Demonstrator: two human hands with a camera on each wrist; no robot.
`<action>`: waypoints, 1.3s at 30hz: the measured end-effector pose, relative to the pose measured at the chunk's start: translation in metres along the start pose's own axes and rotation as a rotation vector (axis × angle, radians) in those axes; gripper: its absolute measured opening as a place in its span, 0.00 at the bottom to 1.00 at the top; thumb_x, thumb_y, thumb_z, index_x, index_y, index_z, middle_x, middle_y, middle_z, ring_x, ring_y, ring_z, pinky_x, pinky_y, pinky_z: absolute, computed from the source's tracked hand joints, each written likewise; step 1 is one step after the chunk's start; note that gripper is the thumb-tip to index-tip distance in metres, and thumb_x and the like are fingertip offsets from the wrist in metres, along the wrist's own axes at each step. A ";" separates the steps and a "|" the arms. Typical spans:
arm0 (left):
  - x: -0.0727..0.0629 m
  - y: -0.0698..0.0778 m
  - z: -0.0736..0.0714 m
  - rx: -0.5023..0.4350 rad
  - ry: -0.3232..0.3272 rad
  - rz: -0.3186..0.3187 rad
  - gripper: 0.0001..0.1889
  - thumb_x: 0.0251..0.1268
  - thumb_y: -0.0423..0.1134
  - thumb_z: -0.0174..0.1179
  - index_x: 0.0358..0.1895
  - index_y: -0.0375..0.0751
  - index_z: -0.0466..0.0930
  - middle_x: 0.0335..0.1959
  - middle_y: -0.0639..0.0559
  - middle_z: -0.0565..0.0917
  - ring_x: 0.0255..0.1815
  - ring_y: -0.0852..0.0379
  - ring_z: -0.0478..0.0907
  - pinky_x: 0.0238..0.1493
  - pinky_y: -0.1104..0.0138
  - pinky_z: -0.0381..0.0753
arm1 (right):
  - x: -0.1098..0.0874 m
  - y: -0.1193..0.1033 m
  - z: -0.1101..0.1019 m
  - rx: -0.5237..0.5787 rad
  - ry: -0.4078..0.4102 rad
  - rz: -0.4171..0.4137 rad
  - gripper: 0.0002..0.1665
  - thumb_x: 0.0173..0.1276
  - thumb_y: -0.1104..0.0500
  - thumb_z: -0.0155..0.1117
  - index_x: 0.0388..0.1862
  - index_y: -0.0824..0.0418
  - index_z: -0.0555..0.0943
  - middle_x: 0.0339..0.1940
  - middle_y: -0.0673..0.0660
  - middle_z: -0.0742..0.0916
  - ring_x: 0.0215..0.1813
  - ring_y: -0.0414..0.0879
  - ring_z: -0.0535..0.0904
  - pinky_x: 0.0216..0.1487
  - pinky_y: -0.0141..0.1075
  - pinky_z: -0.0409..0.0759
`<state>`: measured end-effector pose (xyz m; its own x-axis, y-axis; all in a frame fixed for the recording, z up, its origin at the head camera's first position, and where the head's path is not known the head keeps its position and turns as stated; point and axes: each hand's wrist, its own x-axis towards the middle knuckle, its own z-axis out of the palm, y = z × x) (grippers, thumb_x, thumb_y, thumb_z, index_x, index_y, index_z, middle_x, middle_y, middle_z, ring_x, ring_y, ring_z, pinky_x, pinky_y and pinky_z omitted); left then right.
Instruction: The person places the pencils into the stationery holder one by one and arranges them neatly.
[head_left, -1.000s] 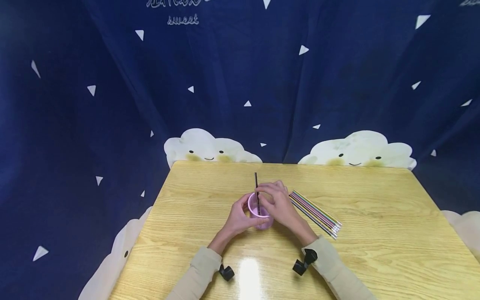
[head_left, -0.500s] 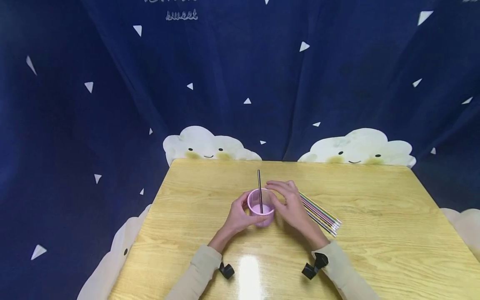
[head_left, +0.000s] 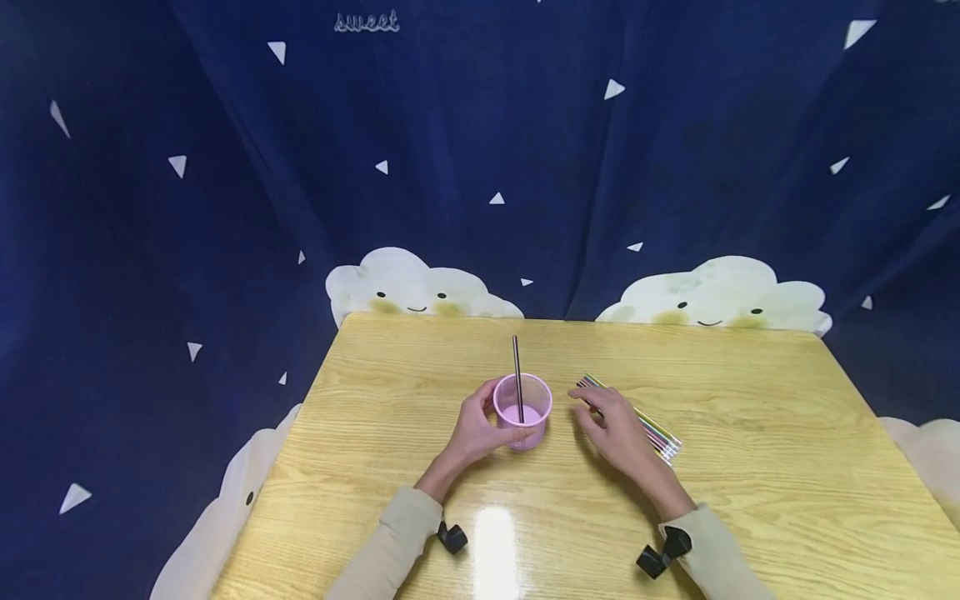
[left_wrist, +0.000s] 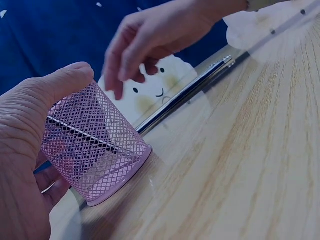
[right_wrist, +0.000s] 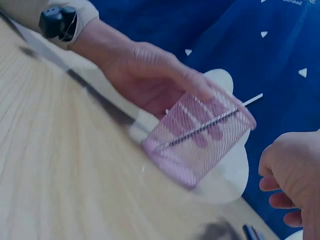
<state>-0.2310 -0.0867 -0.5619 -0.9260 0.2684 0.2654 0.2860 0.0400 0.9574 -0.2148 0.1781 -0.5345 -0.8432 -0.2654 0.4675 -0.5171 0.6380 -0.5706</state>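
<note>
A pink mesh pencil cup (head_left: 522, 412) stands on the table, its wall gripped by my left hand (head_left: 477, 429), thumb on the near side and fingers around the far side. One dark pencil (head_left: 518, 375) leans upright inside it; the left wrist view shows it slanting behind the mesh (left_wrist: 95, 145). To the right, my right hand (head_left: 618, 429) hovers above a row of several coloured pencils (head_left: 660, 433), hiding their middle. Its fingers are loosely bent, with nothing seen between them. The right wrist view has that hand (right_wrist: 295, 175) apart from the cup.
The wooden table (head_left: 765, 417) reaches back to a dark blue curtain (head_left: 450, 125) printed with white clouds and triangles. A bright light reflection lies on the table's near part. Both wrists wear black camera mounts (head_left: 452, 538).
My right hand let go of the dark pencil, which now leans in the cup, and moved right over the row of pencils. My left hand stayed on the cup.
</note>
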 end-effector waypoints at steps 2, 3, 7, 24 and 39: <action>-0.001 0.006 0.000 0.005 -0.003 -0.002 0.46 0.42 0.26 0.82 0.71 0.27 0.72 0.62 0.28 0.80 0.62 0.27 0.78 0.67 0.36 0.75 | -0.006 0.005 0.000 -0.023 -0.014 0.011 0.15 0.72 0.66 0.66 0.55 0.64 0.87 0.53 0.58 0.90 0.49 0.50 0.83 0.50 0.49 0.84; -0.002 0.011 0.001 0.007 -0.003 0.000 0.46 0.42 0.26 0.81 0.71 0.26 0.71 0.61 0.28 0.80 0.61 0.26 0.78 0.67 0.36 0.75 | -0.009 0.007 0.000 -0.039 -0.018 0.017 0.15 0.71 0.66 0.66 0.55 0.64 0.87 0.54 0.58 0.90 0.51 0.52 0.83 0.53 0.51 0.83; -0.004 0.016 0.000 0.023 0.003 0.001 0.45 0.42 0.29 0.83 0.70 0.30 0.73 0.59 0.32 0.83 0.60 0.31 0.81 0.66 0.40 0.78 | -0.017 0.018 -0.001 -0.119 -0.024 0.011 0.16 0.70 0.65 0.68 0.56 0.62 0.88 0.56 0.58 0.90 0.50 0.52 0.82 0.52 0.50 0.81; -0.007 0.033 0.001 -0.005 0.003 0.003 0.44 0.43 0.26 0.81 0.69 0.24 0.72 0.59 0.26 0.81 0.60 0.23 0.78 0.65 0.33 0.74 | -0.031 0.034 0.002 -0.421 -0.061 -0.138 0.18 0.66 0.63 0.68 0.54 0.66 0.87 0.59 0.63 0.88 0.46 0.57 0.78 0.46 0.50 0.77; -0.003 0.014 0.002 0.005 0.004 -0.005 0.45 0.42 0.26 0.81 0.71 0.26 0.71 0.62 0.28 0.80 0.63 0.27 0.78 0.69 0.37 0.74 | -0.030 0.032 0.010 -0.297 -0.096 -0.076 0.14 0.68 0.63 0.69 0.51 0.66 0.88 0.59 0.64 0.86 0.53 0.59 0.76 0.53 0.53 0.75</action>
<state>-0.2242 -0.0852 -0.5497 -0.9286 0.2640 0.2606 0.2822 0.0467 0.9582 -0.2074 0.1993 -0.5734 -0.8210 -0.3787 0.4273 -0.5259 0.7929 -0.3077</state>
